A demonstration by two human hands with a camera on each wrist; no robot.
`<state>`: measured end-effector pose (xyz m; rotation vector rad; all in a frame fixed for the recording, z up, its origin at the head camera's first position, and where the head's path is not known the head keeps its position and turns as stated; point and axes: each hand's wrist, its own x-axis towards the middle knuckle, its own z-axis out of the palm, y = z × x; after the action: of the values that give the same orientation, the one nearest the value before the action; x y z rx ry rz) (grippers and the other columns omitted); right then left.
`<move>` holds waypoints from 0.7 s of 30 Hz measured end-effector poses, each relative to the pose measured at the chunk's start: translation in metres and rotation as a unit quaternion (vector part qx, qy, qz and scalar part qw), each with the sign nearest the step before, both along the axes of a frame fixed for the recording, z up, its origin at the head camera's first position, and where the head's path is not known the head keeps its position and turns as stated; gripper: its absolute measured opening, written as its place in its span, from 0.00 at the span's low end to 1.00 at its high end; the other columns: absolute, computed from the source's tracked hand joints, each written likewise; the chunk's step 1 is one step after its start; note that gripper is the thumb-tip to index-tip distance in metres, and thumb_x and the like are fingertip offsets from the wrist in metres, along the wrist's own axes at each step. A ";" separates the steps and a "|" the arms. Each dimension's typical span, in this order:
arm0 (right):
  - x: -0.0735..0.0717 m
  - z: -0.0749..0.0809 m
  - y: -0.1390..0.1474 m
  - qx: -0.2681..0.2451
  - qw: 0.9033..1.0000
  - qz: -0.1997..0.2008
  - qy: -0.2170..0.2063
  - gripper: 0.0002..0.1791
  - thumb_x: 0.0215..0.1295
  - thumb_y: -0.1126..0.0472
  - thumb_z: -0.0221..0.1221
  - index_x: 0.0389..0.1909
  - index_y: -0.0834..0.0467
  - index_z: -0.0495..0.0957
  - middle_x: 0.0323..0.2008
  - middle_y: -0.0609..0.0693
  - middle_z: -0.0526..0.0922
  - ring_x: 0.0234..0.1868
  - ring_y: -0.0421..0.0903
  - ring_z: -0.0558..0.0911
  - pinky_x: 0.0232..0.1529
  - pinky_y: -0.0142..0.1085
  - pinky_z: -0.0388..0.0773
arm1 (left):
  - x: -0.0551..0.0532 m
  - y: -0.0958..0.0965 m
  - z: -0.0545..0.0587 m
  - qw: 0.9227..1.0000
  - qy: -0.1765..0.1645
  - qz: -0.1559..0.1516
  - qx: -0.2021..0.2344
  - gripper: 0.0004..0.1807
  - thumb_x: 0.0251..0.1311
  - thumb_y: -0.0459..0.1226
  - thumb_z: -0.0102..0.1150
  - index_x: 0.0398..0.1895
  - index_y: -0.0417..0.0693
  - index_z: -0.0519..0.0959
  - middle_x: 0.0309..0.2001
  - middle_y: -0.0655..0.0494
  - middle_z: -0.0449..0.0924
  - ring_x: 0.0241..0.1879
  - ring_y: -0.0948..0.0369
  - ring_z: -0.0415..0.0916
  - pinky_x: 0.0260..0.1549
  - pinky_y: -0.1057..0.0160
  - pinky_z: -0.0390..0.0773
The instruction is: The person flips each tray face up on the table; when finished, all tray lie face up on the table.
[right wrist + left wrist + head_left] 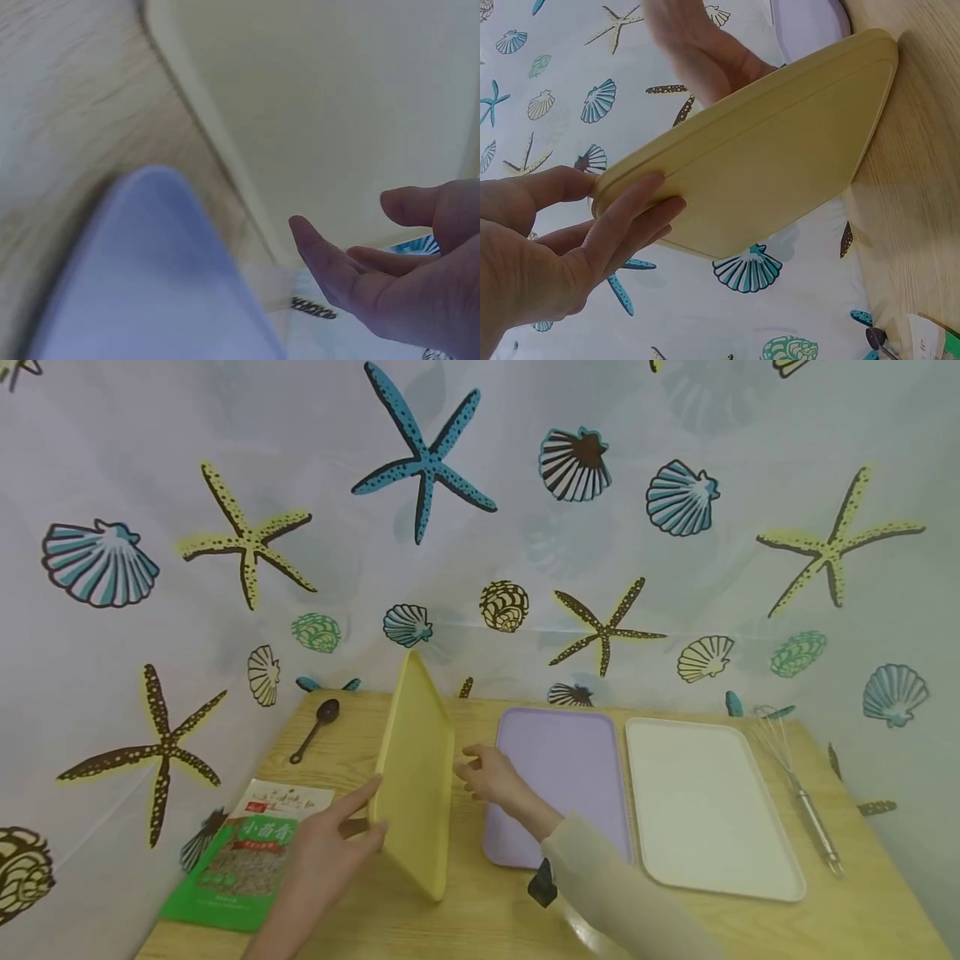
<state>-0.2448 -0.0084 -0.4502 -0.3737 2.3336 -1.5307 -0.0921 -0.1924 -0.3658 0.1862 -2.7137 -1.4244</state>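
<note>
A yellow tray (pixel 418 777) stands on its long edge on the wooden table, tilted a little. My left hand (pixel 330 843) pinches its upper edge between thumb and fingers, as the left wrist view also shows with the tray (pixel 765 157) and hand (pixel 570 225). On the tray's right side, my right hand (pixel 491 777) hovers with relaxed fingers, near the tray's inner face and over the left edge of a purple tray (pixel 562 777). In the right wrist view nothing lies between the right hand's fingers (pixel 322 262).
A white tray (pixel 708 810) lies right of the purple one, with a whisk (pixel 806 810) beyond it. On the left are a dark spoon (pixel 315 731) and a green-and-white seed packet (pixel 247 860). A patterned curtain (pixel 480 552) surrounds the wooden table (pixel 480 910).
</note>
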 end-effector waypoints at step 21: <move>-0.003 -0.042 0.000 0.054 0.998 -0.024 -0.037 0.30 0.64 0.62 0.58 0.62 0.76 0.65 0.35 0.62 0.84 0.32 0.54 0.85 0.42 0.40 0.82 | -0.009 -0.025 -0.009 0.998 -0.010 0.007 0.065 0.26 0.65 0.34 0.58 0.67 0.44 0.69 0.64 0.37 0.68 0.37 0.59 0.85 0.33 0.64 0.84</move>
<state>-0.2478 -0.0085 -0.4920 -0.2321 2.3709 -1.4070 -0.1010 -0.2174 -0.3745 0.2270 -2.6309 -1.6034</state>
